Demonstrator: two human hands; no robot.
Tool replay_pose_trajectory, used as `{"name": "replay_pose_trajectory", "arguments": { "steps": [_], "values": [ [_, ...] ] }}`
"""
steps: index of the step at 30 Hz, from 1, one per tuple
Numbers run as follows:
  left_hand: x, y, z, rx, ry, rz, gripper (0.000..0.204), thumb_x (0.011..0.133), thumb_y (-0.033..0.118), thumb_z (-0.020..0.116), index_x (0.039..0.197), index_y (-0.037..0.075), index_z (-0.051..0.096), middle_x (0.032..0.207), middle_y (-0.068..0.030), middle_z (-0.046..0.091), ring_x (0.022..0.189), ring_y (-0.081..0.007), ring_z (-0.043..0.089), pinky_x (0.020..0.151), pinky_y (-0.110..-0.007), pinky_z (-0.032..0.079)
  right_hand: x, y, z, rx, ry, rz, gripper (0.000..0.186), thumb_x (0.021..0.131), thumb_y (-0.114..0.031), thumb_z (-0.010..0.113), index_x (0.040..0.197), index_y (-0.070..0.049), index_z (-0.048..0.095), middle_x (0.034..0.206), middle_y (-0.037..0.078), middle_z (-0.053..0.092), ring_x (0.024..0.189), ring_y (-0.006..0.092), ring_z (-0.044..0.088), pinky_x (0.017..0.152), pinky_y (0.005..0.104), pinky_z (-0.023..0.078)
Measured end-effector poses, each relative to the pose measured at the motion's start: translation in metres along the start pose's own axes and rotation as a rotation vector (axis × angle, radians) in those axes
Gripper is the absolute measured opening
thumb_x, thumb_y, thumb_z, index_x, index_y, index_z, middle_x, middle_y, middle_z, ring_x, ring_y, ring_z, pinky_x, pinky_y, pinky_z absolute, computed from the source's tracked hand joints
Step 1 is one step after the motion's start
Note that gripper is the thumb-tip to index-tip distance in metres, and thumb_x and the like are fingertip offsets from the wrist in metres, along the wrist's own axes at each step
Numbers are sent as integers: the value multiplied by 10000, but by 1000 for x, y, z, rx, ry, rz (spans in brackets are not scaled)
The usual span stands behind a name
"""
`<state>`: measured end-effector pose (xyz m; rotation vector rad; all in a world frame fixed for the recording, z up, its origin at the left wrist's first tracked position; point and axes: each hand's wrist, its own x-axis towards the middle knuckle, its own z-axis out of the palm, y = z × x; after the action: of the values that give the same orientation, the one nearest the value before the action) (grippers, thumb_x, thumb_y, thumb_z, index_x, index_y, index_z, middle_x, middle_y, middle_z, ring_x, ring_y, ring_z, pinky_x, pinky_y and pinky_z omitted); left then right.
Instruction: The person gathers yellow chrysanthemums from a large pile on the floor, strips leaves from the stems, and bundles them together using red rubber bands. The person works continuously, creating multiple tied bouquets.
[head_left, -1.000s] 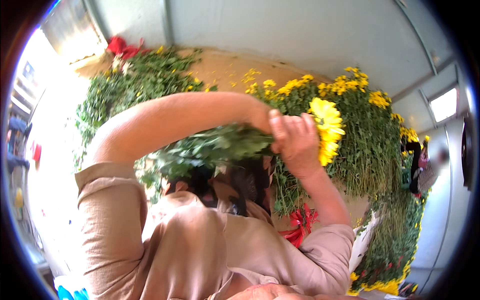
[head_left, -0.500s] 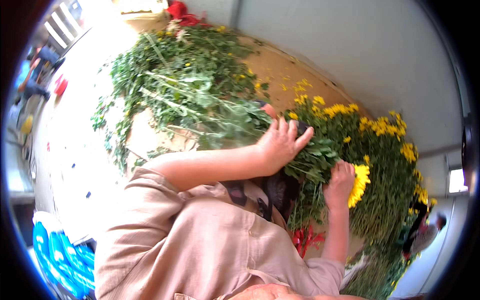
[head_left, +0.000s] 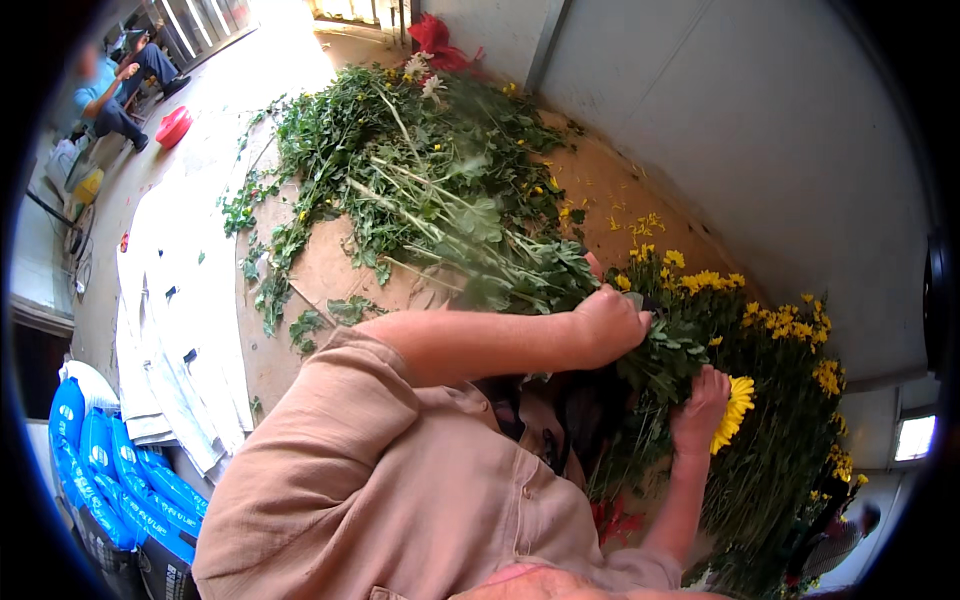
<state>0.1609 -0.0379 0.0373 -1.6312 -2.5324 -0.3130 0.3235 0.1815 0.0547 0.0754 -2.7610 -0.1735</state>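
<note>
My right hand (head_left: 700, 405) is closed just below a large yellow chrysanthemum bloom (head_left: 737, 412), gripping its stems. Between my two hands stretches the leafy green part (head_left: 665, 350) of these stems. My left hand (head_left: 612, 325) has its fingers curled into the leaves farther down; what exactly is in its fist is partly hidden. Bare cut stem ends and foliage (head_left: 440, 215) spread away to the upper left, beyond my left forearm. Next to my right hand lies a long row of yellow chrysanthemums (head_left: 775, 420) with their stems.
A heap of stripped leaves (head_left: 330, 130) covers the floor ahead. Loose petals lie along the wall (head_left: 740, 150). Blue-and-black sacks (head_left: 125, 470) and a white sheet (head_left: 185, 300) are at the left. A person (head_left: 110, 95) sits far left near a red basin (head_left: 173, 127).
The fingers of my left hand, spread over the leaves before, are now curled into them. My right hand keeps its hold by the yellow bloom. The whole view has shifted.
</note>
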Motion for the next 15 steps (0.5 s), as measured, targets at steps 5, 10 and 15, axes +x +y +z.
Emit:
{"name": "replay_pose_trajectory", "arguments": {
  "steps": [5,10,15],
  "values": [
    [0,1,4,26,-1,-5,207,892,195,623,1054,70,652,890,-104,720,816,-279,732,705,-406,529,9,-9,-15,-32,-163,44,553,604,66,714,1137,5,581,1147,160,578,1114,386,550,1056,498,406],
    [0,-4,11,74,26,-24,195,889,196,625,1036,72,659,885,-98,721,806,-261,729,691,-394,525,34,-66,-68,38,-186,103,993,615,-76,865,1484,-39,384,1491,166,464,1413,372,426,1201,514,299],
    [0,-5,15,4,44,-12,228,876,198,633,1054,58,667,890,-70,722,818,-256,724,676,-393,525,67,-114,-54,367,-73,-104,1146,629,-144,913,1573,-63,268,1557,164,421,1443,363,411,1207,553,275]
  ]
}}
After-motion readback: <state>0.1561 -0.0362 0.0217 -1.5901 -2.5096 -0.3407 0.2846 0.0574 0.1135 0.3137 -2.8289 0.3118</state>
